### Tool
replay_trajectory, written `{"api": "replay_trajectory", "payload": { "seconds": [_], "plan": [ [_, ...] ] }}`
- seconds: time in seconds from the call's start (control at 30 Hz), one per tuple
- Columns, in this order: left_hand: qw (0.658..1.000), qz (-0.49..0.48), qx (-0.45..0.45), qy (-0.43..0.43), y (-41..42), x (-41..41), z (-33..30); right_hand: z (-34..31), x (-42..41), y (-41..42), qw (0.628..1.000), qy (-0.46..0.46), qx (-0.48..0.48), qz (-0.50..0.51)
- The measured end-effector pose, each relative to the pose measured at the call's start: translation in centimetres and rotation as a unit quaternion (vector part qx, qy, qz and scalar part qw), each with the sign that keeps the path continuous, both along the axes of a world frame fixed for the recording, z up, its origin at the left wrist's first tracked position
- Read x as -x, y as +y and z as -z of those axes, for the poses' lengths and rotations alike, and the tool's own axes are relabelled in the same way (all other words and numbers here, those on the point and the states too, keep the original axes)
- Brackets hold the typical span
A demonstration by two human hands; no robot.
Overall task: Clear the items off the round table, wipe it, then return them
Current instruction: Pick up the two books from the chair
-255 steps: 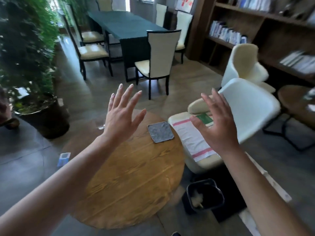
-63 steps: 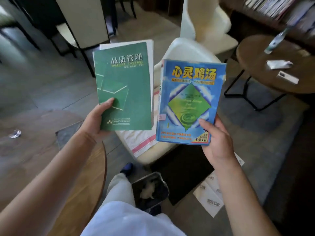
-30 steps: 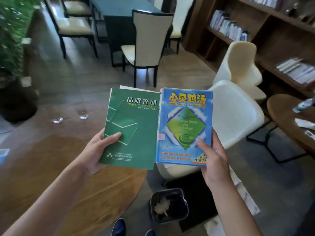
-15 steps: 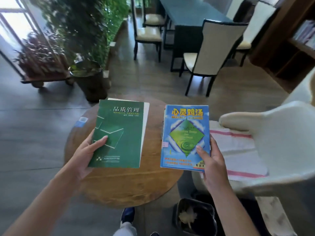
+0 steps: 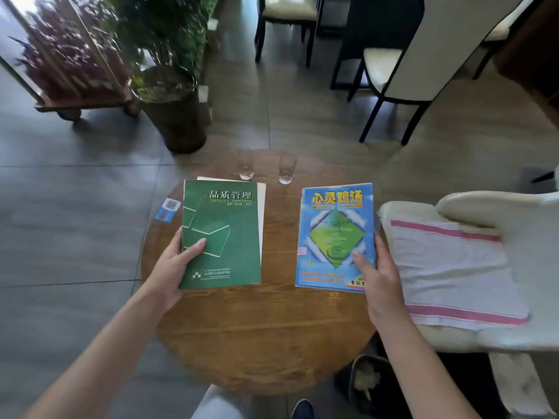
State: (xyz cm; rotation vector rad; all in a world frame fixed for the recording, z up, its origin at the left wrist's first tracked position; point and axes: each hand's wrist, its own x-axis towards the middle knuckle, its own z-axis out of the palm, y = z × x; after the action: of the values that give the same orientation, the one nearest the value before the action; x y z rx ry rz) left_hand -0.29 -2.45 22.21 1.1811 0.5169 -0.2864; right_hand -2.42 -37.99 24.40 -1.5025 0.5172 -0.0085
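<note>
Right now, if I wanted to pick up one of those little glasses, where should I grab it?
Take the right glass around its side wall, probably fingers and thumb on opposite sides, coming from above or from its right. It stands upright beyond the table's far edge, seemingly on the floor, apart from the left glass. The wall is narrow and tall, so a side pinch should fit.

- A dark round planter of green foliage is being seen on the grey floor tiles.
- A pink-striped white towel is being displayed across a cream armchair.
- A black waste bin is being partly hidden.
</note>
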Motion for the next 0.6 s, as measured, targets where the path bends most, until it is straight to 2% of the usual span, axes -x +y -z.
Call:
{"api": "replay_trajectory", "payload": {
  "seconds": [0.23,0.4,0.5,0.6],
  "plan": [
    [0.996,-0.005,-0.021,0.085,3.3,-10.5,10.5,8.3,-9.6,4.6,0.997,0.055,0.053,0.007],
    [0.993,0.023,-0.077,0.085,3.8,-16.7,18.9,16.7,-15.1,5.7,0.995,0.057,0.082,0.021],
    [0.991,0.030,-0.101,0.078,4.1,-19.1,22.0,21.0,-18.0,6.2,0.990,0.081,0.108,0.027],
    [0.989,0.028,-0.097,0.106,4.0,-20.6,23.3,23.6,-19.7,7.0,0.986,0.096,0.131,0.024]
  ]
}}
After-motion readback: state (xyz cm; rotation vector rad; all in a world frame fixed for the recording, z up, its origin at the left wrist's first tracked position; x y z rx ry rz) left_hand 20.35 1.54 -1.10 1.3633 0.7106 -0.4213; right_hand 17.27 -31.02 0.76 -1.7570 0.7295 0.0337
